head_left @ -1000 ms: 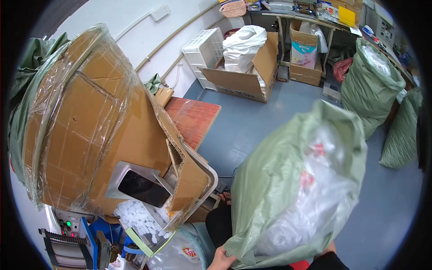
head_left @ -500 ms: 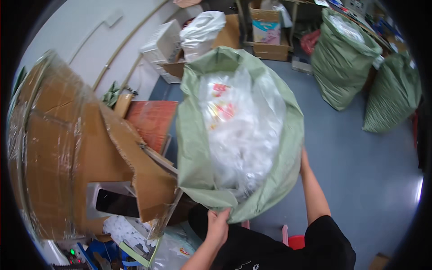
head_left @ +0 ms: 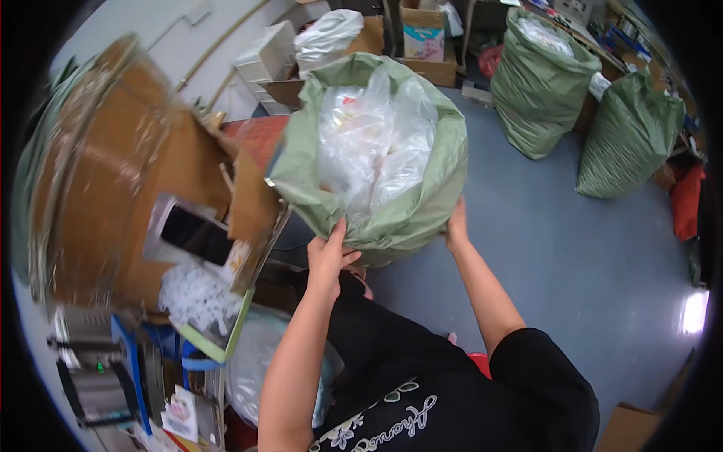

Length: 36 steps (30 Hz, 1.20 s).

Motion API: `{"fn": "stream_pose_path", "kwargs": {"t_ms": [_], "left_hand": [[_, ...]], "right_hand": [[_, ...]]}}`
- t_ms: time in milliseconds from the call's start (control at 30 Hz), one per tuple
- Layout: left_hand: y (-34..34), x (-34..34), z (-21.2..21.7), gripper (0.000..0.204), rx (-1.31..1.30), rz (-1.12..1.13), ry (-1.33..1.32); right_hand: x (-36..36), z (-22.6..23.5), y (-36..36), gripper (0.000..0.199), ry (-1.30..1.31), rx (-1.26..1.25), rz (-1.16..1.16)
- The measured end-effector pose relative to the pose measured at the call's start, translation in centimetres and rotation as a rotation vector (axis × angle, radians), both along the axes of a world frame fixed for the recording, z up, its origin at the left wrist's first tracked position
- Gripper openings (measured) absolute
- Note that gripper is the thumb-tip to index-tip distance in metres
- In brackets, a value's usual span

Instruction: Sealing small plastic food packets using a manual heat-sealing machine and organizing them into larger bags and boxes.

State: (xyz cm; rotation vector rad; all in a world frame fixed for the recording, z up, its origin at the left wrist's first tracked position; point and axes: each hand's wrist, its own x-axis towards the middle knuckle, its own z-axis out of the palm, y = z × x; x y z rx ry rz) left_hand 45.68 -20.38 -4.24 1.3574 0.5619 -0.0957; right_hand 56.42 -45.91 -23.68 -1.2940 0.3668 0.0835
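A large green woven sack (head_left: 440, 169) stands in front of me, its mouth wide and facing up. Crumpled clear plastic bags (head_left: 358, 135) fill it, some with red print. My left hand (head_left: 325, 260) is against the near side of the sack, thumb up on the cloth and fingers spread out below it. On the right side, my right hand (head_left: 456, 226) touches the sack low down; its fingers are largely hidden behind the cloth. The sack's base is out of sight.
Two more full green sacks, one upright (head_left: 538, 94) and one leaning (head_left: 633, 135), stand at the far right. On the left are a big taped cardboard box (head_left: 105, 173), a black phone (head_left: 197, 235) and a tray of white scraps (head_left: 199, 301). A red stool (head_left: 480, 364) shows beside me.
The sack has moved away from me and slightly left, and its mouth looks smaller. My left hand's fingers have loosened from a pinch on the rim. More of my right hand shows.
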Motion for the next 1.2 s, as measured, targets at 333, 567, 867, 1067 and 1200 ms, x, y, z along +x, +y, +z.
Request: {"fn": "stream_pose_path", "kwargs": {"t_ms": [333,567,867,1067,1200], "left_hand": [[-0.2,-5.6,0.0,0.053,0.08,-0.258,0.013],[1.0,-19.6,1.8,0.043,0.156,-0.571,-0.226],[4.6,-36.3,-5.4,0.037,-0.145,0.181,0.203],[5.3,-38.8,-9.2,0.042,-0.226,0.267,0.291],[4.2,-36.7,-6.9,0.043,-0.17,0.441,0.368]], "right_hand": [[-3.5,6.2,4.5,0.101,-0.004,-0.393,0.121],[1.2,8.4,6.9,0.049,-0.201,-0.918,0.268],[10.0,5.5,12.6,0.034,-0.28,-0.896,0.257],[20.2,5.3,20.0,0.035,-0.229,-0.704,0.276],[22.5,3.3,25.2,0.043,-0.245,-0.874,0.38]]}}
